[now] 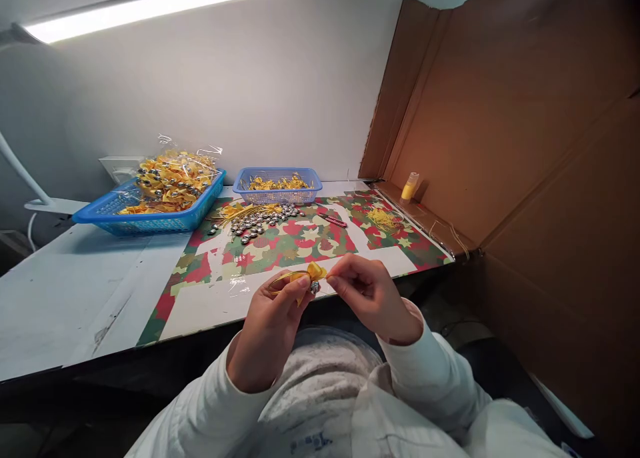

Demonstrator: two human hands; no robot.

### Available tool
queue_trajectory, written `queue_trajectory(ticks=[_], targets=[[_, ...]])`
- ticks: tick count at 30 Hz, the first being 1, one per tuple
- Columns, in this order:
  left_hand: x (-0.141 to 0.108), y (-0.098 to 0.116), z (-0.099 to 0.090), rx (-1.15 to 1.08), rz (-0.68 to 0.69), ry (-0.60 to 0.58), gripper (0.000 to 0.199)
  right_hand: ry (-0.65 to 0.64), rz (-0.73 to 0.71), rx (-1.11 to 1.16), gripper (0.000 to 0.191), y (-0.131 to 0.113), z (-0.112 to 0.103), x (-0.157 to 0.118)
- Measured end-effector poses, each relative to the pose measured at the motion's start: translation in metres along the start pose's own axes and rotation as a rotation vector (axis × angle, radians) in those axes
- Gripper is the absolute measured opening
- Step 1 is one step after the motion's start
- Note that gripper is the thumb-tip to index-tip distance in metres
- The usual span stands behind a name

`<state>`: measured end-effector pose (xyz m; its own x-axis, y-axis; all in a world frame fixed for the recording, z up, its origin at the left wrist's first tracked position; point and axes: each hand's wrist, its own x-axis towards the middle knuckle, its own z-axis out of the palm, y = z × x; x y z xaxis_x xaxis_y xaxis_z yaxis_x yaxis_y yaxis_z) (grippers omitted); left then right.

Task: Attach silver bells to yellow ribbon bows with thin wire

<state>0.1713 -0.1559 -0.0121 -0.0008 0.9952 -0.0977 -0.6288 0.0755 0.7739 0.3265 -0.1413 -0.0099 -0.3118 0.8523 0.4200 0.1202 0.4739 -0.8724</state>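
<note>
My left hand (274,321) pinches a yellow ribbon bow (316,270) between thumb and fingers, just over the table's front edge. A thin gold-coloured loop (281,282) comes out of the same grip, and a small silver bell (315,287) sits right below the bow. To the right, my right hand (373,295) has thumb and forefinger pressed together close beside the bow. Whatever lies between those fingertips is too fine to make out. Loose silver bells (255,227) lie in a cluster on the table beyond, with yellow cords and ribbon pieces (237,211) behind them.
A blue basket (145,226) at left holds a heap of yellow bows with bells in clear plastic. A smaller blue basket (277,196) holds yellow pieces. Pink-handled snips (334,221), yellow threads (383,219) and a small yellow bottle (409,190) lie rightward. Cardboard (500,125) walls the right side.
</note>
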Motion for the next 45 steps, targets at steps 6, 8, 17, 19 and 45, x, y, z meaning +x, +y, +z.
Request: queue_trajectory(ticks=[6,8,17,19,45], targets=[[-0.0009,-0.0001,-0.0009,-0.003,-0.001,-0.003,0.023,0.008,-0.004,-0.011,0.023,0.0006,0.0029,-0.0006],[-0.0017,0.0003,-0.0005,0.002,0.000,0.001,0.023,0.010,-0.004,-0.007,0.022,0.0006,0.0035,-0.0005],[-0.0031,0.0011,0.0046,0.029,0.037,0.009,0.022,0.037,-0.001,0.033,0.022,0.0020,0.0069,-0.0020],[-0.0027,0.0008,0.0038,0.034,0.037,0.013,0.021,0.039,0.009,0.026,0.024,0.0022,0.0069,-0.0018],[-0.0050,0.0039,0.0048,0.102,0.058,0.013,0.018,-0.012,-0.004,0.057,0.027,0.0074,0.0044,0.0037]])
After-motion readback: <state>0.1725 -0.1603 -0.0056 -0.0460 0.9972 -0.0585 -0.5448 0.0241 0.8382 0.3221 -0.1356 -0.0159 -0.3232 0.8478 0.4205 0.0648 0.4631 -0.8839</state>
